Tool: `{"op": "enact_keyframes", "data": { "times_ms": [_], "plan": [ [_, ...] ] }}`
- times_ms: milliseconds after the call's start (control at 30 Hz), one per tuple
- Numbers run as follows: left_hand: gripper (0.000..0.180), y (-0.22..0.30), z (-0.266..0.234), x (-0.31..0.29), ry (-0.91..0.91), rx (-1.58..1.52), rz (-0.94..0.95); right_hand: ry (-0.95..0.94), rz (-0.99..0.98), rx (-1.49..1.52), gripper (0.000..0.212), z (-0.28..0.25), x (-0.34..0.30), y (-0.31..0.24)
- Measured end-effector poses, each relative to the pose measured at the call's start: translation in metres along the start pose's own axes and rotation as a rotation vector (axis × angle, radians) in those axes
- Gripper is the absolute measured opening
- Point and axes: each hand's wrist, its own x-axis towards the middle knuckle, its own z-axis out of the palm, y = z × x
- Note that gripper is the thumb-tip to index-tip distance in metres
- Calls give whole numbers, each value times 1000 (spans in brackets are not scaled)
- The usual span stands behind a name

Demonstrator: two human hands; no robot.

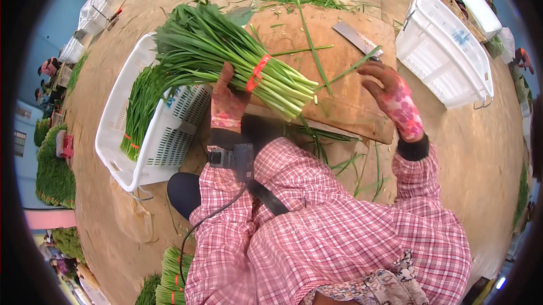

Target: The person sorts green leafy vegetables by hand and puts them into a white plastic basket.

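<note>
One banded bunch (226, 50), gripped in the left hand (228, 101), hangs over the crate (121, 135) already holding some; right hand (393, 97), fingers loosely apart, nears the knife (356, 39).

Seen from above, a person in a pink checked shirt sits at a wooden cutting board (345, 101); the gloved left hand (227, 101) grips a bundle of green chives (226, 56) tied with a red band (258, 72), cut ends resting on the board; the gloved right hand (393, 97) hovers just beside a cleaver (356, 38); a white basket (153, 146) holding more chives sits at left; another white basket (447, 50) stands at right.
</note>
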Motion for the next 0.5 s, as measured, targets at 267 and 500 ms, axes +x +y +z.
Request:
{"op": "enact_keyframes", "data": {
  "times_ms": [267, 500],
  "plan": [
    [42, 1, 49, -16, 159, 505, 88, 38, -242, -86, 93, 91, 56, -103],
    [53, 20, 79, -34, -5, 618, 33, -372, 305, 1316, 68, 74, 64, -47]
  ]
}}
